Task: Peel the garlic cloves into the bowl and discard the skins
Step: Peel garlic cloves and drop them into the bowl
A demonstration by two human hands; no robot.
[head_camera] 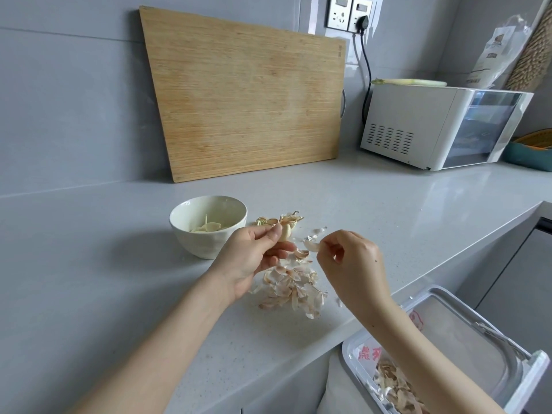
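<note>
I see my left hand [257, 255] gripping a garlic clove [285, 232] between thumb and curled fingers, just right of the white bowl [179, 223]. My right hand [352, 264] is narrowed to a pinch on a strip of skin [310, 245], held slightly apart from the clove. Peeled cloves [209, 227] lie in the bottom of the bowl. A few unpeeled cloves [265, 221] sit on the table [119, 264] just beyond my left hand. A loose pile of skins [294, 286] lies on the table between and below both hands. Off the table's near right edge an open bin [436, 290] holds more skins [394, 386]. Far back, a wooden cutting board [239, 94] leans on the wall, with a white countertop oven [418, 127] to its right.
</note>
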